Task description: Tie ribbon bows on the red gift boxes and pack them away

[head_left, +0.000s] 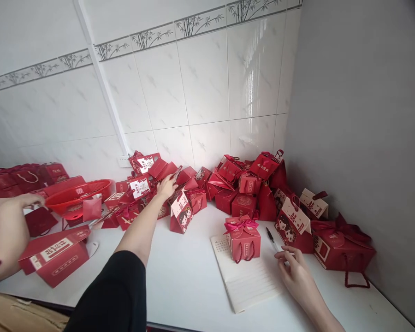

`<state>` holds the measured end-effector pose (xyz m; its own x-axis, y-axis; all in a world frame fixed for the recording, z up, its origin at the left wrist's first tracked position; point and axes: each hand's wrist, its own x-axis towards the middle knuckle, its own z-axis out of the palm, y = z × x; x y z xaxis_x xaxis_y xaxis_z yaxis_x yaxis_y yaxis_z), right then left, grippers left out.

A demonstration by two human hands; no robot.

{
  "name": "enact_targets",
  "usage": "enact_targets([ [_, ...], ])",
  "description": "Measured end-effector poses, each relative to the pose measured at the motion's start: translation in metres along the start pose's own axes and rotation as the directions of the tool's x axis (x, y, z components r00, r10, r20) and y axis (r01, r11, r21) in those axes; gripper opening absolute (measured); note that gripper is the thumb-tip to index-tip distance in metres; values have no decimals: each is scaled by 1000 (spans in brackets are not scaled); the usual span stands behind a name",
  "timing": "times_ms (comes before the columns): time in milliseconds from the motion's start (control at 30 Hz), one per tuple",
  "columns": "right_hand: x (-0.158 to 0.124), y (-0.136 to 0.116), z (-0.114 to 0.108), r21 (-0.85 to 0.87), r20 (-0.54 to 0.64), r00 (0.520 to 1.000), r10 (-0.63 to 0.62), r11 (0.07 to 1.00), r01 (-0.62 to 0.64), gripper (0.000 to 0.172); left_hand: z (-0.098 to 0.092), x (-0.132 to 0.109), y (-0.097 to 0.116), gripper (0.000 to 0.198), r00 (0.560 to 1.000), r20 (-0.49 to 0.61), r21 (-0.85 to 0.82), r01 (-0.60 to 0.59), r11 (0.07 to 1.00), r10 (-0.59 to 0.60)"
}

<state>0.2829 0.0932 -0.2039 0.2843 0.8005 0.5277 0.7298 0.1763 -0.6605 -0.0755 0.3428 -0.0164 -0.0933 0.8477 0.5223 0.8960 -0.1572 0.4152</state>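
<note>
My left hand (pixel 167 186) reaches into a heap of red gift boxes (pixel 166 169) by the wall; its fingers are closed at a box's top edge, and what they grip is too small to make out. On the right, my right hand (pixel 293 265) rests on the table with fingers apart, beside a black-tipped pen (pixel 270 235). A small red box with a pink bow (pixel 244 239) stands on an open lined notebook (pixel 244 288). Just below my left hand is a red and cream box with cartoon figures (pixel 182 213).
A red plastic basket (pixel 79 196) is at the left, near another person's arms (pixel 12 230). A large red box (pixel 57 256) lies in front of it. More boxes (pixel 344 244) line the right wall. Cardboard (pixel 20 313) shows at the lower left.
</note>
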Motion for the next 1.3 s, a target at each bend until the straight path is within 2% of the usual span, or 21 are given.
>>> enact_targets([
  [67, -1, -1, 0, -14, 11, 1000, -3, 1000, 3, 20, -10, -1, -7, 27, 995, -96, -68, 1, 998, -7],
  [133, -1, -3, 0, -25, 24, 1000, -6, 1000, 6, 20, -27, -3, -16, 24, 973, -226, -129, 16, 992, -45],
  [200, -1, -5, -1, -29, 36, 999, -6, 1000, 7, 20, -46, -6, -24, 25, 924, -370, -168, 37, 985, -98],
  [267, -1, -6, -3, -30, 46, 999, -2, 1000, 3, 20, -59, -16, -32, 26, 857, -491, -194, 64, 979, -153],
  [333, 0, -6, -5, -32, 51, 999, 5, 999, -4, 20, -62, -34, -37, 29, 783, -586, -246, 72, 967, -208],
  [400, 0, -5, -6, -35, 52, 999, 14, 999, -12, 21, -50, -62, -42, 33, 744, -624, -298, 56, 953, -239],
  [433, 0, -5, -6, -36, 52, 999, 18, 999, -16, 21, -40, -79, -43, 35, 757, -610, -305, 50, 951, -235],
  [533, 0, -5, -6, -42, 56, 998, 30, 999, -28, 20, 0, -125, -48, 42, 833, -512, -303, 55, 951, -211],
  [600, 0, -5, -6, -41, 66, 997, 26, 999, -23, 20, 24, -146, -51, 45, 868, -442, -308, 92, 947, -228],
  [700, -1, -6, -6, -25, 88, 996, 11, 1000, -9, 20, 47, -159, -50, 52, 902, -348, -306, 149, 940, -256],
  [800, -1, -6, -6, -20, 91, 996, 13, 1000, -12, 20, 54, -165, -38, 59, 900, -336, -278, 186, 943, -276],
  [833, -1, -6, -7, -22, 88, 996, 16, 1000, -14, 20, 55, -169, -30, 59, 915, -332, -244, 153, 958, -230],
  [867, -1, -6, -7, -24, 84, 996, 19, 1000, -17, 20, 57, -174, -22, 56, 945, -298, -193, 79, 978, -135],
  [900, -1, -5, -7, -25, 81, 996, 24, 999, -22, 20, 60, -179, -13, 51, 976, -217, -137, -31, 990, 0],
  [933, -1, -5, -7, -27, 80, 996, 30, 999, -27, 20, 63, -184, -5, 44, 984, -88, -94, -161, 983, 152],
  [967, 0, -5, -7, -26, 80, 996, 34, 999, -32, 20, 67, -188, 3, 38, 961, 52, -80, -266, 961, 271],
  [1000, 0, -4, -6, -22, 77, 996, 35, 999, -34, 19, 72, -190, 8, 35, 929, 161, -82, -324, 942, 334],
  [1033, 1, -4, -6, -14, 72, 997, 33, 999, -32, 19, 76, -190, 12, 35, 913, 224, -89, -328, 940, 340],
  [1067, 1, -3, -5, -4, 65, 997, 28, 1000, -28, 19, 80, -188, 13, 36, 921, 245, -89, -291, 952, 305],
  [1167, 0, -3, -4, 28, 59, 998, 31, 999, -33, 18, 87, -176, 5, 42, 971, 197, -78, -121, 990, 134],
  [1300, 0, -14, -7, 73, 43, 997, 60, 995, -63, 21, 84, -168, -3, 41, 983, 178, -157, -22, 987, 50],
])
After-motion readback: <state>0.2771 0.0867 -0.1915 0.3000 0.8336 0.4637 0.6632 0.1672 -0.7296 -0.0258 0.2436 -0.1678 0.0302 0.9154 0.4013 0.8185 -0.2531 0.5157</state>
